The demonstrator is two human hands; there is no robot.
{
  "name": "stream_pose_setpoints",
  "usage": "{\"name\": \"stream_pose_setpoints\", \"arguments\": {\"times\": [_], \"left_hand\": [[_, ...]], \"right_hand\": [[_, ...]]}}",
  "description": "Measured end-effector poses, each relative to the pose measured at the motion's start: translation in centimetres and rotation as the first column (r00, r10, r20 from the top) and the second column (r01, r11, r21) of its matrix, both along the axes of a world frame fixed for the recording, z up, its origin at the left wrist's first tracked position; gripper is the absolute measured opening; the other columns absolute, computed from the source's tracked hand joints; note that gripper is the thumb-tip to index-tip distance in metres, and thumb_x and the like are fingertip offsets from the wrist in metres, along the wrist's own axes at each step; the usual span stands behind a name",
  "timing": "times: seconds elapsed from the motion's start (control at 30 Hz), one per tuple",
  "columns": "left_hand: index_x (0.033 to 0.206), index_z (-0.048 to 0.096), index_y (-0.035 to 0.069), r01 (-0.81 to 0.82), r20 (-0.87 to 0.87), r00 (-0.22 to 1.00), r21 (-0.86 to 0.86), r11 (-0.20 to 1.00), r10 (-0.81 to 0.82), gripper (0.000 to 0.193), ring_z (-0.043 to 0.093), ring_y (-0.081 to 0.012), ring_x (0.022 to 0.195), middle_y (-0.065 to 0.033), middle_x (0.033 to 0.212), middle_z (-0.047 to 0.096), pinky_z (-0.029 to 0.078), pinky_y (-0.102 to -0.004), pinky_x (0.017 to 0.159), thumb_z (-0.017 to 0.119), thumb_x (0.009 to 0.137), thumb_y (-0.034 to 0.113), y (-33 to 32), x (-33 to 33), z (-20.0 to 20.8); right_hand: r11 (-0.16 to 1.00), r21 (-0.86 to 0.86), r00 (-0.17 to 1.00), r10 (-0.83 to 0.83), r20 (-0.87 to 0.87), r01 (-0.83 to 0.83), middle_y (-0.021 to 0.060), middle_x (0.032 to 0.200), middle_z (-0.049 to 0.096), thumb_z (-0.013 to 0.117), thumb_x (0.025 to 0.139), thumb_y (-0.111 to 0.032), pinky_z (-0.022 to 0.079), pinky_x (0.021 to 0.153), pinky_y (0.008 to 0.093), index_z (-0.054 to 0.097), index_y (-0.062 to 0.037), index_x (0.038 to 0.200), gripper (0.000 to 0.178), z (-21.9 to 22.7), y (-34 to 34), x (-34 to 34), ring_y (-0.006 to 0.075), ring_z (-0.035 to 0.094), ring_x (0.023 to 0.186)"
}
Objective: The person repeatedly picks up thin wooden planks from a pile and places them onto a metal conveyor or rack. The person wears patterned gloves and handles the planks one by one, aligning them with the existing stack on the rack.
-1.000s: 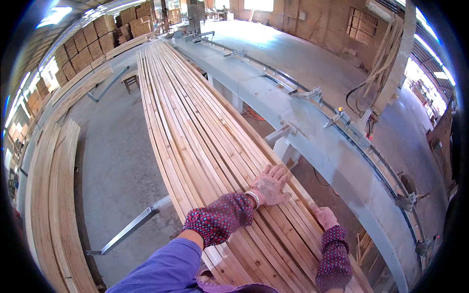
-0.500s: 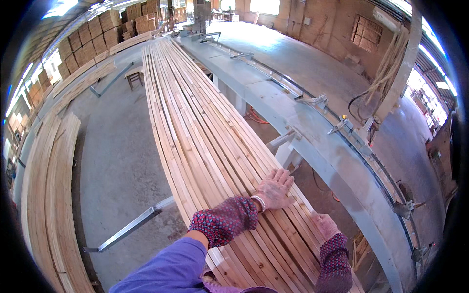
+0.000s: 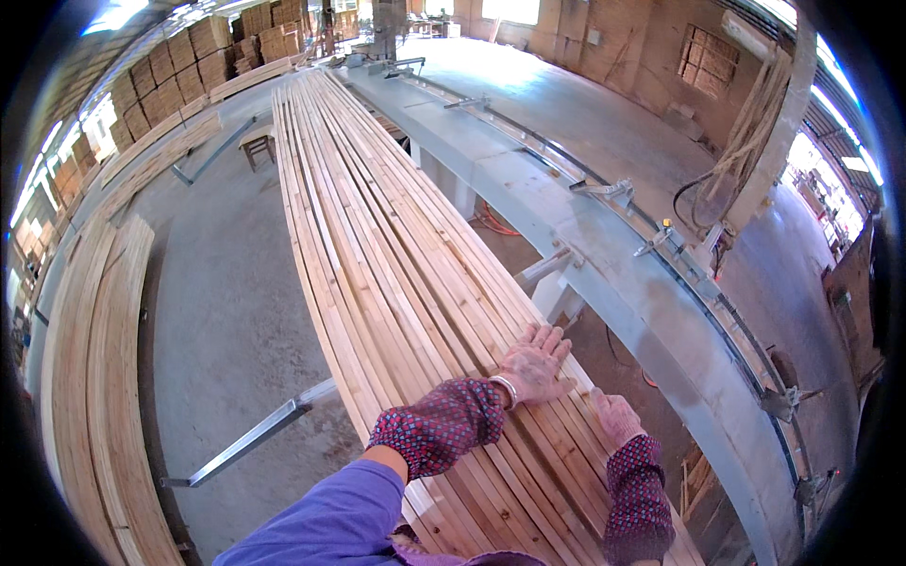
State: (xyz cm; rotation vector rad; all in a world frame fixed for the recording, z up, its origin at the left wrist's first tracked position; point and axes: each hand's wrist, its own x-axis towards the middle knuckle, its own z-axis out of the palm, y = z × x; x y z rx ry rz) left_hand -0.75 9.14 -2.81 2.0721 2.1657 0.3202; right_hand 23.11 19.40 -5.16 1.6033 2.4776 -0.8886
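Long, pale wooden strips [image 3: 406, 311] lie side by side in a wide layer running away from me. My left hand [image 3: 533, 365] rests flat on top of them near the right edge, its fingers spread. A light bracelet circles that wrist, above a patterned dark sleeve cover. Lower and to the right, my right hand [image 3: 618, 418] is closed over the outermost wooden strip [image 3: 587, 385] at the layer's right edge. Its thumb side shows; the other fingertips are hidden. A matching sleeve cover is on that forearm.
A long grey metal beam [image 3: 642, 311] with a rail and clamps curves along the right. On the left, a metal support arm [image 3: 250, 445] sticks out over the floor. More boards [image 3: 99, 377] lie at far left, a small stool [image 3: 257, 144] beyond. Stacked wood bundles [image 3: 175, 75] stand behind.
My right hand has slid a little forward and left along the layer's edge. My left hand has shifted very slightly to the right, still flat on the strips.
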Motion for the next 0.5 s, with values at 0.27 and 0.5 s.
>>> {"name": "stream_pose_setpoints", "arguments": {"times": [0.27,0.5], "left_hand": [[0.155,0.044,0.001,-0.047,-0.030,0.998,0.031,0.998,0.048,0.090,0.030,-0.0361,0.153,-0.0210,0.160,0.041,0.015,-0.0483,0.129,0.043,0.095,0.069,-0.7,-0.7,-1.3],[0.145,0.052,0.001,0.009,-0.025,1.000,0.326,0.945,-0.001,0.083,0.043,-0.0390,0.140,-0.0233,0.146,0.051,0.025,-0.0513,0.123,0.051,0.093,0.066,1.6,-0.7,-4.9]], "right_hand": [[0.995,-0.082,0.997,-0.057,0.059,0.062,0.0280,0.129,0.067,0.038,0.101,-0.070,0.040,0.114,0.0461,0.069,-0.0016,0.128,0.080,2.3,-1.4,-2.9,0.0437,0.058,0.131],[0.982,-0.180,0.998,-0.062,-0.014,0.059,0.0288,0.128,0.067,0.038,0.103,-0.061,0.042,0.112,0.0473,0.070,-0.0018,0.128,0.072,3.4,-1.1,-3.3,0.0458,0.059,0.128]]}}
